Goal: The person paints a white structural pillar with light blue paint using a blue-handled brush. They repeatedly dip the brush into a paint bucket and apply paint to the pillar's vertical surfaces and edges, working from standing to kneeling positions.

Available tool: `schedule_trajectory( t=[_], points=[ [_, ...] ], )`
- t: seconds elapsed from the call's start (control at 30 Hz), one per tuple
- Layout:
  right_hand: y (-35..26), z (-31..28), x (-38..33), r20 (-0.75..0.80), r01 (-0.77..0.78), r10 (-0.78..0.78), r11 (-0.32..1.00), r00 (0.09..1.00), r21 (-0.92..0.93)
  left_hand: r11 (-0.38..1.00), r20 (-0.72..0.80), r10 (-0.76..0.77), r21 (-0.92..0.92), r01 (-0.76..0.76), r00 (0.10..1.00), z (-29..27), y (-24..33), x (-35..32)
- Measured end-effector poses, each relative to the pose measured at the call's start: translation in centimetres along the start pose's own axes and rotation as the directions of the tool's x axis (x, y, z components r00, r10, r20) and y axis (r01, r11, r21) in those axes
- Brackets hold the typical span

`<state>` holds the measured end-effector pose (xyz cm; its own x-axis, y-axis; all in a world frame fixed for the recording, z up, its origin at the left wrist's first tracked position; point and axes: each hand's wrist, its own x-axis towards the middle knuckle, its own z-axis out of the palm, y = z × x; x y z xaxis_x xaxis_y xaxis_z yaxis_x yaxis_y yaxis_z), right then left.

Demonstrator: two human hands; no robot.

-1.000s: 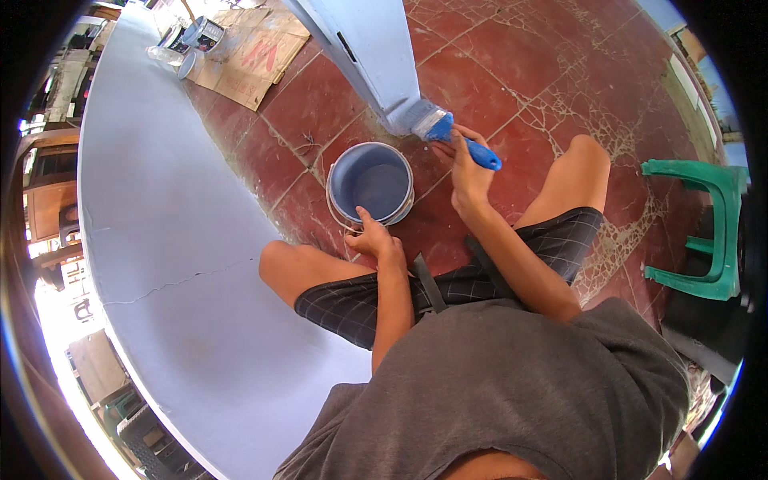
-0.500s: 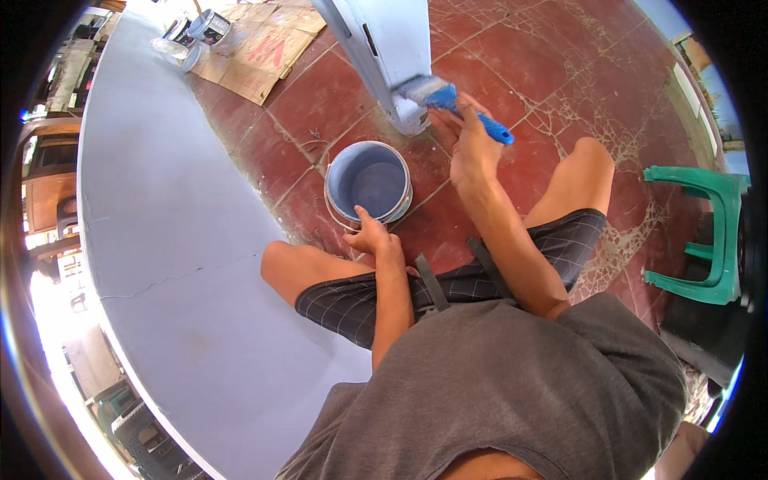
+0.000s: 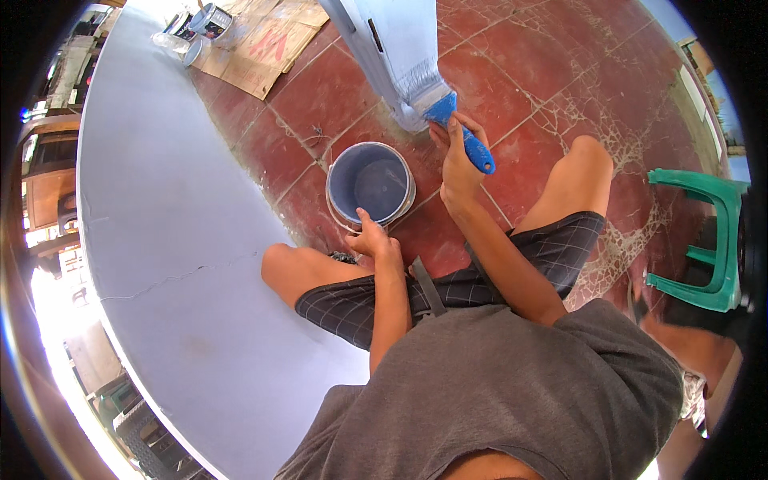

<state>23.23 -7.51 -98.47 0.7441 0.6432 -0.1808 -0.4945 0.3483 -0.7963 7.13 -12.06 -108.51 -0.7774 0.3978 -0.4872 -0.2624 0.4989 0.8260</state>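
Observation:
My right hand (image 3: 462, 154) is closed round the handle of a wide blue paintbrush (image 3: 472, 146). Its bristles press on the lower part of a pale blue upright piece (image 3: 410, 48) with slots in its side. Below and to the left, a paint bucket (image 3: 350, 182) stands on the floor, with bluish-grey paint inside. At its near rim my left hand (image 3: 372, 237) grips the bucket, thumb over the edge and the other fingers mostly hidden outside.
A long pale blue wall (image 3: 168, 200) with a crack runs along my left. Cardboard (image 3: 260, 52) lies far left, with paint tins (image 3: 210, 22) on it. At right are a green plastic stool (image 3: 724, 240) and another person's leg (image 3: 696, 350) on red tiles (image 3: 576, 76).
The paintbrush has turned, its handle swinging down and left toward me while the bristles stay on the upright piece. Another person's leg has come in at right. My left hand keeps its place.

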Motion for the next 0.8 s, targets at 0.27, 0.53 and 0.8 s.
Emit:
schedule_trajectory(
  t=[0.27, 0.53, 0.8],
  points=[
    [9.0, -5.4, 3.1, -0.213, -0.219, 0.194, 0.97, 0.958, -0.102, 1.0, 0.005, 0.021, 0.001, -0.021, 1.0, -0.2, -0.2, -0.4],
    [2.7, -3.0, 4.1, -0.13, -0.131, 0.121, 0.989, 0.984, -0.065, 0.999, -0.049, -0.021, 0.041, 0.023, 0.999, -0.1, 0.7, -1.1],
    [-16.7, 5.9, 3.4, 0.172, 0.036, -0.056, 0.993, 0.983, 0.116, 0.997, 0.036, -0.079, -0.007, 0.079, 0.996, 0.0, 1.5, -2.3]
  ],
)
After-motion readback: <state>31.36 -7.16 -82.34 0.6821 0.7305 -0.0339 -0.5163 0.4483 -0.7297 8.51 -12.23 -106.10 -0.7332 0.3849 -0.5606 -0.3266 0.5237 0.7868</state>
